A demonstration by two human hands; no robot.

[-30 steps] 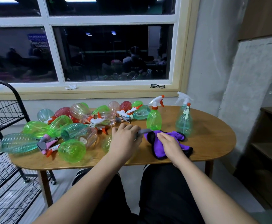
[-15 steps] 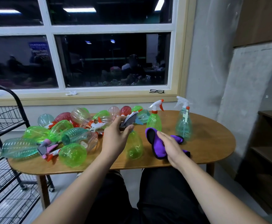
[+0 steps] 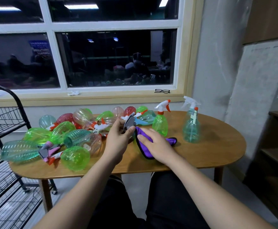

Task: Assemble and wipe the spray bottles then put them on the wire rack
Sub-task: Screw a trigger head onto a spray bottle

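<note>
Wooden oval table [image 3: 217, 146], seen from a seated person's viewpoint, with both bare forearms reaching over its near edge. Left hand [image 3: 118, 141]: fingers and thumb curled round a grey spray head [image 3: 129, 123], held just above the tabletop; whatever hangs below it is hidden by the hand and the cloth. Right hand [image 3: 158, 144]: fingers nearly straight, lying flat on a purple cloth [image 3: 172, 140] just beside the left hand. Left of the hands, a heap of bottles [image 3: 79, 138], green, red, pink and teal, lies on its side among loose spray heads. Beyond the cloth stand two assembled bottles, upright and apart: a green bottle [image 3: 160, 124] and, farther right, a blue-green bottle [image 3: 191, 129]. Black wire rack [image 3: 6, 123] at the table's left end. Glasses [image 3: 162, 91] rest on the sill of the dark window [image 3: 115, 58].
</note>
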